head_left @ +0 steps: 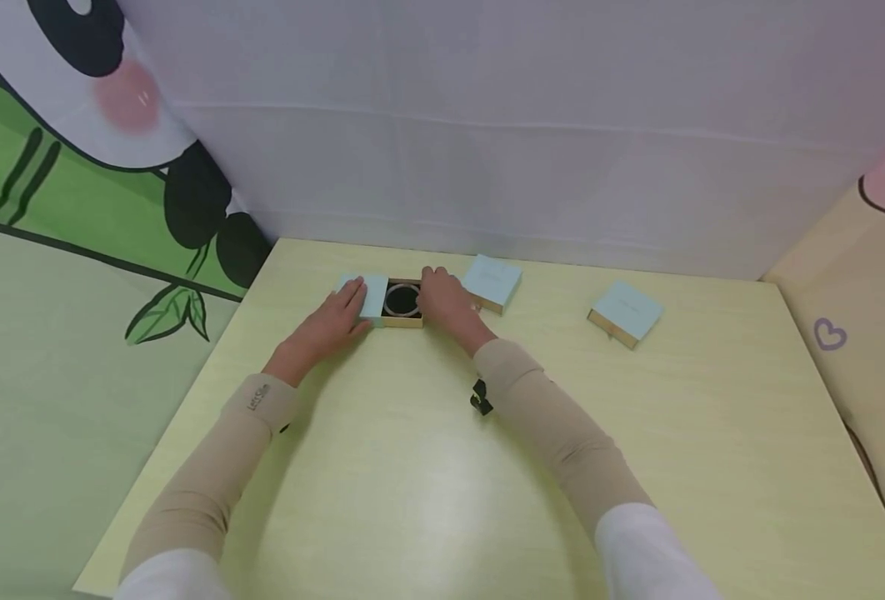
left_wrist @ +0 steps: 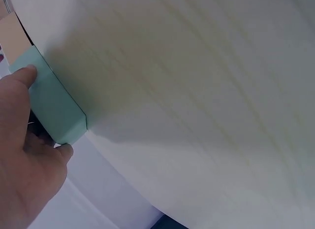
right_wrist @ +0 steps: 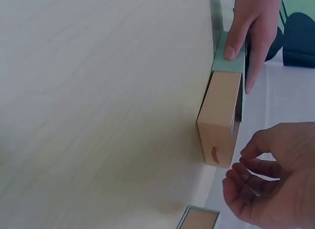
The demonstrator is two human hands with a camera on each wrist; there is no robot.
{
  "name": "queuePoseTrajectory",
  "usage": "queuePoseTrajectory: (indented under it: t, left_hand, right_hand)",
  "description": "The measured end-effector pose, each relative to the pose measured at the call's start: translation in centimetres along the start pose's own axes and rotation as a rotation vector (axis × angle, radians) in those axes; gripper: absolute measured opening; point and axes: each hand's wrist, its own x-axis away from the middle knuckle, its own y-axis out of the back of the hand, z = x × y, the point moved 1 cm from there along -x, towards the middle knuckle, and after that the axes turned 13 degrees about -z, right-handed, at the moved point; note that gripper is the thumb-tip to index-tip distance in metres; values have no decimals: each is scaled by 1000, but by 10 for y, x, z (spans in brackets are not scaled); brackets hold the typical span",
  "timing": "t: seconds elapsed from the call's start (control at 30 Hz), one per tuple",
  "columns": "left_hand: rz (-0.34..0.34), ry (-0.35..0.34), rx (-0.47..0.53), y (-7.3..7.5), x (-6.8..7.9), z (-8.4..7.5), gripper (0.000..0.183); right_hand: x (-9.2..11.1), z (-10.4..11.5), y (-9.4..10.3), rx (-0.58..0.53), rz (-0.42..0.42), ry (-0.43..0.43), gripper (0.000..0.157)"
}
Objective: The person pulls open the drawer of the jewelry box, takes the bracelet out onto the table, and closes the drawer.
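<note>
A light blue slide-out gift box [head_left: 373, 298] lies near the table's back edge. Its tan drawer [right_wrist: 221, 101] sticks out to the right, with a pale ring [head_left: 402, 300] around a dark middle inside. My left hand [head_left: 336, 315] holds the blue sleeve [left_wrist: 56, 98]; in the left wrist view the thumb lies along one side and a fingertip touches the end. Just past the drawer's right end is my right hand [right_wrist: 275, 175], its fingers loosely bent with nothing seen between them. A small reddish-brown pull tab [right_wrist: 215, 155] shows on the drawer's end.
To the right of my right hand lies a second light blue box [head_left: 493, 282]. A third box [head_left: 627, 313] is farther right, turned at an angle. Behind the table [head_left: 427, 467] hangs a pale cloth [head_left: 487, 167].
</note>
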Motion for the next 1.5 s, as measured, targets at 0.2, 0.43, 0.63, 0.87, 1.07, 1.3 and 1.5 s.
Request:
queuePoseTrajectory:
  t: [0.2, 0.43, 0.63, 0.87, 1.07, 1.3, 1.5]
  left_hand:
    - [-2, 11, -18, -2, 1, 3, 71]
    - [-28, -15, -13, -5, 4, 4, 70]
    - [-41, -31, 7, -4, 1, 2, 69]
    - [-19, -5, 4, -3, 3, 0, 71]
    - [-33, -7, 7, -3, 2, -2, 70]
    - [-44, -8, 9, -4, 1, -3, 69]
    - [-27, 6, 5, -3, 1, -2, 71]
  right_hand:
    - [-3, 24, 0, 97, 2, 200, 39]
    - [-8, 37, -9, 171, 121, 293, 50]
    - [-11, 33, -13, 168, 98, 261, 49]
    - [-10, 40, -12, 220, 110, 252, 44]
    - [-9, 43, -10, 207, 95, 178, 42]
    - [-16, 39, -15, 159, 79, 111, 42]
    - [-14, 40, -5, 144, 54, 114, 45]
